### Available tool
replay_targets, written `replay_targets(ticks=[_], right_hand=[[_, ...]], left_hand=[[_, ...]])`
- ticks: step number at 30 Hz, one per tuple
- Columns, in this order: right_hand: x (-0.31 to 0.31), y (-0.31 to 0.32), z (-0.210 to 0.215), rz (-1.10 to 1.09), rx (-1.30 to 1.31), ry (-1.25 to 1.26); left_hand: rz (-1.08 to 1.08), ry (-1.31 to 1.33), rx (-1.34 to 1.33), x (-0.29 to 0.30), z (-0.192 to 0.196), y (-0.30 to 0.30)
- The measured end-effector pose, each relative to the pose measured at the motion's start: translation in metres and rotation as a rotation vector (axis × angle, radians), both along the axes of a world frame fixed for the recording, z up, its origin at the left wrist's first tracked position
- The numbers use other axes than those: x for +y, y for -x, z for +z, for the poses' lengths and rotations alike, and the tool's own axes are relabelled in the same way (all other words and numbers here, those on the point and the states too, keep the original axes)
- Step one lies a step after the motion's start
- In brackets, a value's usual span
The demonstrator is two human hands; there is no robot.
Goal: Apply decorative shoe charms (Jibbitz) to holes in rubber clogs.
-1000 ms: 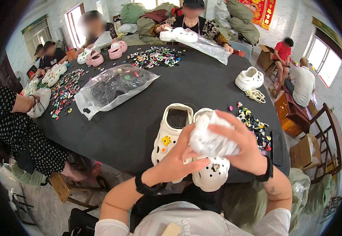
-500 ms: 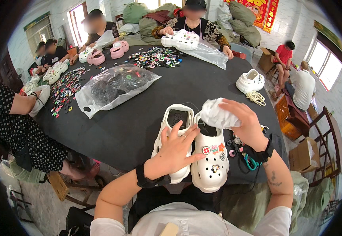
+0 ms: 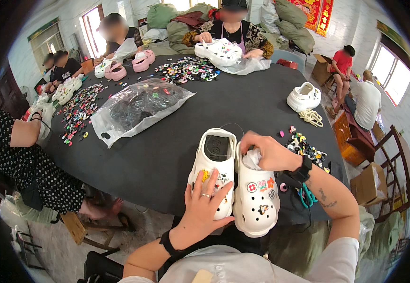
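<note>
Two white clogs stand side by side at the table's near edge, toes toward me and charms on their tops. My left hand (image 3: 202,207) lies with fingers spread over the top of the left clog (image 3: 198,162). My right hand (image 3: 275,153) is closed on a crumpled white wad (image 3: 252,160) at the foot opening of the right clog (image 3: 257,219). Part of the wad sits inside that clog, and whether it is paper or thin plastic is hard to tell. A thin loop of cord rises behind the clogs.
Loose charms (image 3: 306,148) and teal-handled scissors (image 3: 307,197) lie right of the clogs. Farther off are a white clog pair (image 3: 304,96), a coiled cream cord (image 3: 311,118), a clear bag of dark items (image 3: 141,111) and charm heaps (image 3: 188,70). Co-workers handle clogs around the table.
My right hand has brought the white wad down and left into the right clog's opening. My left hand has shifted down and left, off the right clog. Across the table, a co-worker's bag has moved.
</note>
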State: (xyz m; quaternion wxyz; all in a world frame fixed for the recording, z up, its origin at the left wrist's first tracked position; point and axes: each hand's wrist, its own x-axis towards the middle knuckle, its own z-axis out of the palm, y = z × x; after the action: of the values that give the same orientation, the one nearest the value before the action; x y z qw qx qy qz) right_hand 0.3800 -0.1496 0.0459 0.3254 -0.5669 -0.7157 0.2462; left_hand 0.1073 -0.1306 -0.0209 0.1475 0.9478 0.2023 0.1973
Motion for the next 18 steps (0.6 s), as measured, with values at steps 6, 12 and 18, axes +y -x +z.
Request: replay_targets(ticks=[6, 12, 18], right_hand=[[-0.027, 0.014, 0.019, -0.269, -0.697, -0.521], [-0.057, 0.010, 0.010, -0.151, -0.152, -0.134], [-0.062, 0.014, -0.001, -0.161, -0.415, -0.044]], left_hand=[[0.063, -0.019, -0.118, -0.004, -0.007, 0.000], [0.058, -0.019, -0.160, -0.004, -0.009, -0.002], [0.087, -0.042, -0.176, -0.004, -0.009, -0.003]])
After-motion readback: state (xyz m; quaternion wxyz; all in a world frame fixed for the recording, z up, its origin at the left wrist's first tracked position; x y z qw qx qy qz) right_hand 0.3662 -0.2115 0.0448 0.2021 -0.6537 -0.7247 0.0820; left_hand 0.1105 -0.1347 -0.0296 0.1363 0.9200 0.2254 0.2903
